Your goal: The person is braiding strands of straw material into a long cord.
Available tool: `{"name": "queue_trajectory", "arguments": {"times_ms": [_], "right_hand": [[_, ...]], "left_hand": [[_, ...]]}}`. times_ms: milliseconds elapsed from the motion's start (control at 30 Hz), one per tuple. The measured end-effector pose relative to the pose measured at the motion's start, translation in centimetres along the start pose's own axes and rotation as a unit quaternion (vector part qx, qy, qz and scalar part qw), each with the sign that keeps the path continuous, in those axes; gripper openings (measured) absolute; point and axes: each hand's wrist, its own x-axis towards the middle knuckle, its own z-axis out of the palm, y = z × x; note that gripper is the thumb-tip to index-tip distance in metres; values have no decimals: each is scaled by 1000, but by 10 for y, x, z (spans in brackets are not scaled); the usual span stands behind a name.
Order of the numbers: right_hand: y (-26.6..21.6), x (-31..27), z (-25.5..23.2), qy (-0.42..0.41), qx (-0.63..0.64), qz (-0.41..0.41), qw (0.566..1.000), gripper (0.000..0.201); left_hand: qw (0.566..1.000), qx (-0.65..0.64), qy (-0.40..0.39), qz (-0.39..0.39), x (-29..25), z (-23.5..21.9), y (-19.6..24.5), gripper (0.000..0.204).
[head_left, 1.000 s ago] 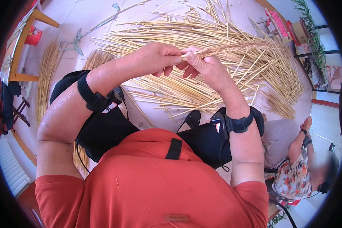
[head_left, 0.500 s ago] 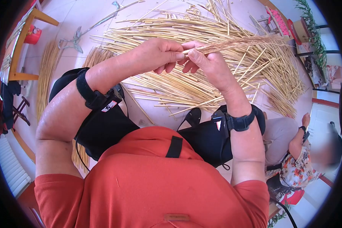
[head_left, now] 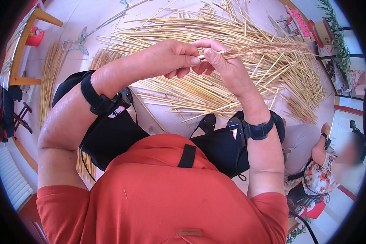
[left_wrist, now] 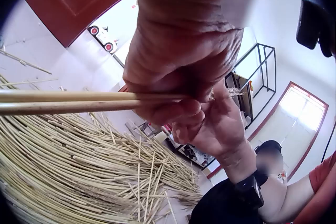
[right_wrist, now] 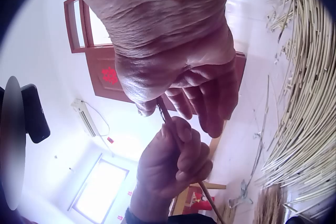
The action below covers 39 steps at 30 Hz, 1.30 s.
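In the head view my left hand (head_left: 177, 59) grips the bare ends of thin straw-coloured stalks (head_left: 268, 49) between thumb and curled fingers. Two stalks (left_wrist: 63, 102) run side by side out of that hand in the left wrist view. My right hand (head_left: 227, 69) pinches the same stalks a little further along, its thumb on top and close to the left thumb. Beyond it the brown, feathery heads stretch to the right. In the right wrist view the right palm (right_wrist: 173, 50) looms large, and a stalk (right_wrist: 211, 201) slants down out of the left hand (right_wrist: 176, 158).
A broad heap of cut stalks (head_left: 183, 95) covers the floor ahead. Feathery bundles (head_left: 51, 81) lie at the left, near a wooden table (head_left: 15, 65) and a red bucket (head_left: 35, 36). Another person (head_left: 319, 175) sits at my right, beside a shelf (head_left: 337, 69).
Both hands have shifted slightly, still on the stalks. My right hand's fingers have moved along them, and the feathery end has swung a little. The person at the right has leaned outward.
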Motion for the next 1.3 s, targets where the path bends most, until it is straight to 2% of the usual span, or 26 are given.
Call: {"name": "queue_trajectory", "arguments": {"times_ms": [133,533,733,833,1300], "right_hand": [[0,0,0,5,-8,-3,1000,46],[-2,1,2,26,2,-20,999,51],[-5,0,0,14,-29,-18,999,53],[-3,0,2,38,-1,-27,999,47],[-6,5,-2,46,4,-13,999,48]], "left_hand": [[999,18,25,-8,-1,3,2,24],[998,45,35,-8,1,1,2,25],[999,44,28,-1,4,0,-2,27],[999,44,26,3,5,0,-3,27],[999,47,26,-3,8,-5,2,28]]}}
